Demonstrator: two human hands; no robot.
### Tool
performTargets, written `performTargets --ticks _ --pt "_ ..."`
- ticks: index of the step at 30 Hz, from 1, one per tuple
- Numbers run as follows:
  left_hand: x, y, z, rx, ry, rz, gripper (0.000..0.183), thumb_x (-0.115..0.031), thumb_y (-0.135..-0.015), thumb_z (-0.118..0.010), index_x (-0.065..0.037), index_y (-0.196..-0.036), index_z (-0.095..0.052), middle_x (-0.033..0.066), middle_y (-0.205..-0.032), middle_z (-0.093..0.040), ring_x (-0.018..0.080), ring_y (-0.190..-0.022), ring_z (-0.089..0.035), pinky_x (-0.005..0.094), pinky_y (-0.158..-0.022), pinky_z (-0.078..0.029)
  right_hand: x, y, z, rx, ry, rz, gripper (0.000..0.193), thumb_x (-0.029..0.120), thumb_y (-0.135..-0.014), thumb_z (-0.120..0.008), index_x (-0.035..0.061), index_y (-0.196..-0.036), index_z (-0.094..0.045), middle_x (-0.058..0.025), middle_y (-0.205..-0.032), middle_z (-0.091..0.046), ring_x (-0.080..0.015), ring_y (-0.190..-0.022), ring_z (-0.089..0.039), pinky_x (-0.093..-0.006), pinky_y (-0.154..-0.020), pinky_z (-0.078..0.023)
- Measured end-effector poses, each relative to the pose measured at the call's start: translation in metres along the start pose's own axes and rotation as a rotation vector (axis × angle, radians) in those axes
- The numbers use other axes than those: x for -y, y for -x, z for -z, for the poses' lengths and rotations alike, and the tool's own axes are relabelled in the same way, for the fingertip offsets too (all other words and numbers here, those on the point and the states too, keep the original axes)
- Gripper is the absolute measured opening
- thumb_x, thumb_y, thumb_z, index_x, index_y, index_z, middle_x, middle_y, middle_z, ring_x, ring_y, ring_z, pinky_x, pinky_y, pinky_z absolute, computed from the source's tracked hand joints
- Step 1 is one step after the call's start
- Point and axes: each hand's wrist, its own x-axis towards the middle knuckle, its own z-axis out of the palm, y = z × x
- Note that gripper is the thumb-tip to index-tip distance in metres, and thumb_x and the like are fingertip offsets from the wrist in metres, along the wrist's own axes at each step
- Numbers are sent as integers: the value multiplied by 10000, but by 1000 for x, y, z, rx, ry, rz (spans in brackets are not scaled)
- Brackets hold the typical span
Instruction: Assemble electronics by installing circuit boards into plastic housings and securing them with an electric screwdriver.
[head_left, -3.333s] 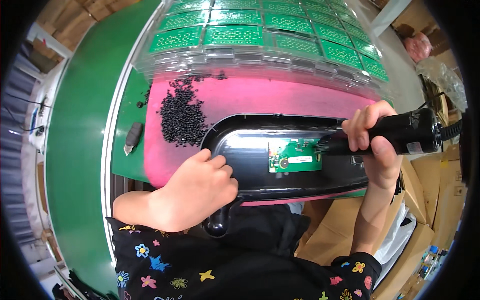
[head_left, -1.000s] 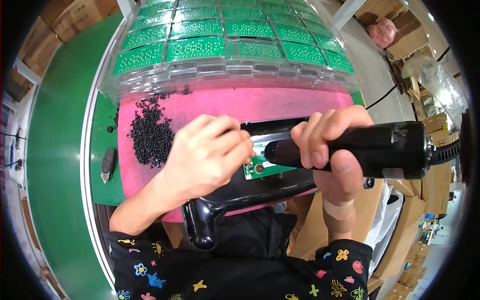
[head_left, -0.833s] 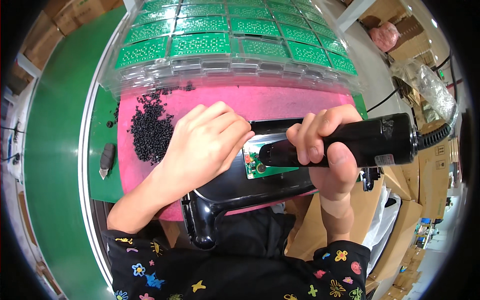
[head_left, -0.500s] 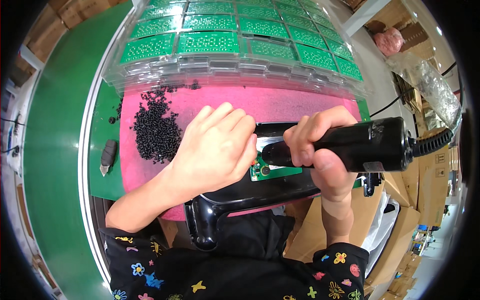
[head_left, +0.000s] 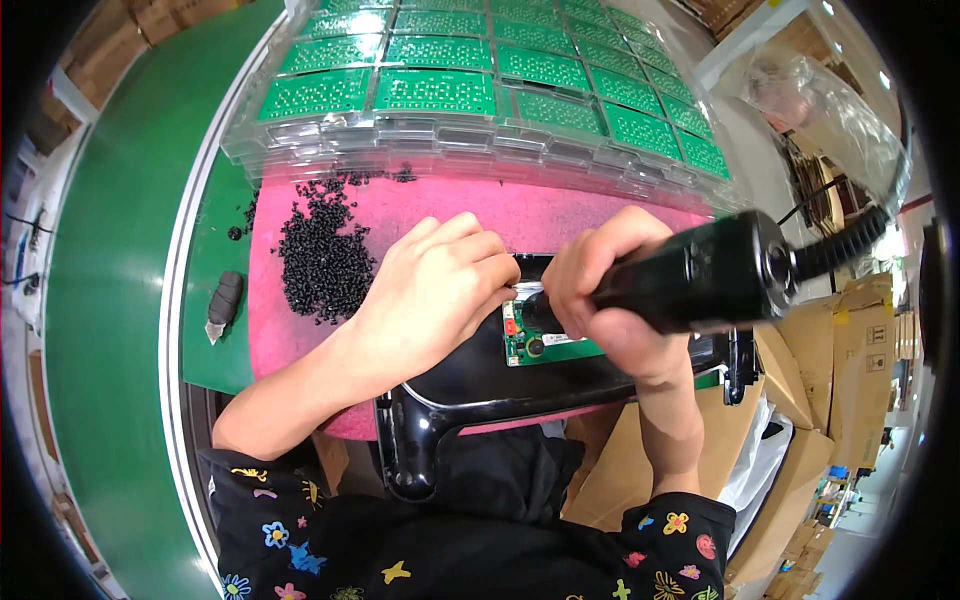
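As right fingers [head_left: 572, 284] encircle black tool [head_left: 690, 278], left fingers [head_left: 490, 270] curled, bunched

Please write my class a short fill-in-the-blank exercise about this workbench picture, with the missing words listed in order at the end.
1. The right hand holds a thick corded tool coloured ____.
2. Inside the long glossy housing is a circuit board coloured ____.
3. The mat partly under the housing is coloured ____.
4. Seen from the person's side, the pile of tiny parts lies toward the mat's ____ edge.

Missing words: black; green; pink; left.
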Motion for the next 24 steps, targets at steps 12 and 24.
performTargets --ticks 12,24 --pt "3 -2 -6 39 99 -176 170 -153 -757 -793 -73 -869 -692 5 -867 -666 202 -881 -605 353 -759 -442 31 20 6 -164 -193 303 309 372 -899 -666 120 -993 -514 52 -681 -516 -93 -596 -479 -299 -669 -369" --pt "-4 -6 -5 -54 160 -244 258 -69 -693 -801 -54 -891 -637 51 -886 -649 249 -863 -624 369 -781 -459 38 31 3 -247 -237 347 374 397 -898 -702 117 -1071 -523 14 -743 -550 -133 -639 -522 -321 -684 -377"
